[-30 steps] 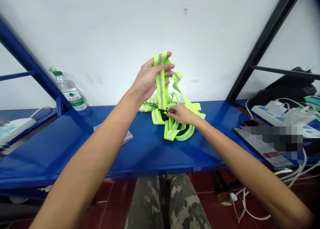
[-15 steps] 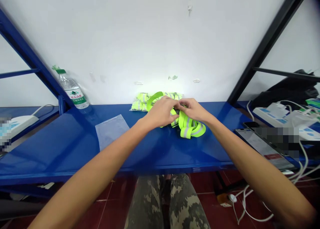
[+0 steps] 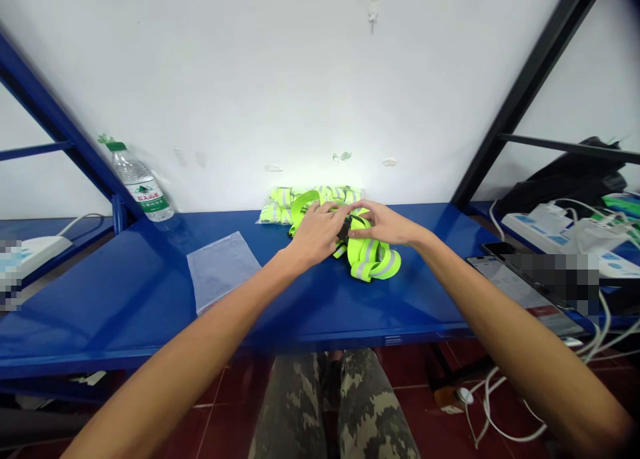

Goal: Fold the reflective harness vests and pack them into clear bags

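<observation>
A neon-yellow reflective strap [image 3: 373,262] with grey bands lies bundled on the blue shelf [image 3: 150,292]. My left hand [image 3: 315,231] is curled over the bundle's left side, fingers closed on the strap. My right hand [image 3: 385,222] rests on its top right, fingertips pinching the strap by a small black buckle [image 3: 344,229] between the two hands. Behind them, against the white wall, lies a pile of bagged yellow straps [image 3: 280,205].
An empty clear plastic bag [image 3: 223,269] lies flat left of my hands. A water bottle [image 3: 140,185] stands at the back left. At the right are a phone [image 3: 520,289], power strips and white cables [image 3: 565,229]. My camouflage trousers [image 3: 335,405] show below the shelf edge.
My left hand, which held the strap raised a second ago, has come down to the shelf. The strap is now gathered into a compact bundle, with both hands together on it.
</observation>
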